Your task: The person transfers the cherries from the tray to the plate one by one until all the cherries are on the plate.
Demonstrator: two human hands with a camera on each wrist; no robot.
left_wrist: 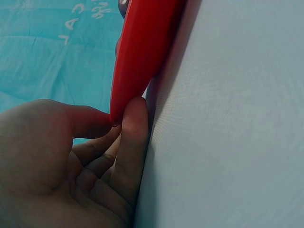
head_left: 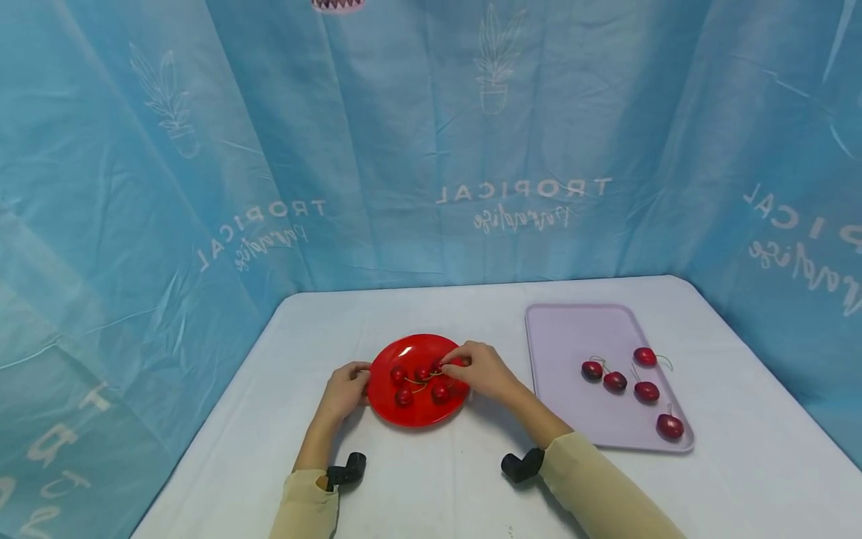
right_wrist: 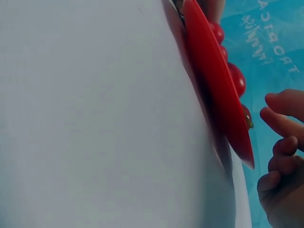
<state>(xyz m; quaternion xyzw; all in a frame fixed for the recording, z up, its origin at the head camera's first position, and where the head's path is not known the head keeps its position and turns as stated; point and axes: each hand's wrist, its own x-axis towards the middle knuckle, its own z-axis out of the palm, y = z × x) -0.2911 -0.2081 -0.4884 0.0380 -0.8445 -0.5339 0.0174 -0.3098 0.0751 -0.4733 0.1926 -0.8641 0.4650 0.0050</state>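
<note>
1. Head view: the cherries [head_left: 404, 397] lie on the red plate [head_left: 419, 416]; left hand [head_left: 346, 391] pinches its rim, so tilting could roll them.
2. Right hand [head_left: 486, 369] has narrow grip, nothing visibly held; one careless touch could scatter cherries.

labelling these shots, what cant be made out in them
Head: one cherry on the red plate, partly hidden by the right hand.
Head: red print, cut off by the top edge.
Left wrist: most of the plate's cherries, hidden by its underside.
Right wrist: part of the right hand, past the right edge.
</note>
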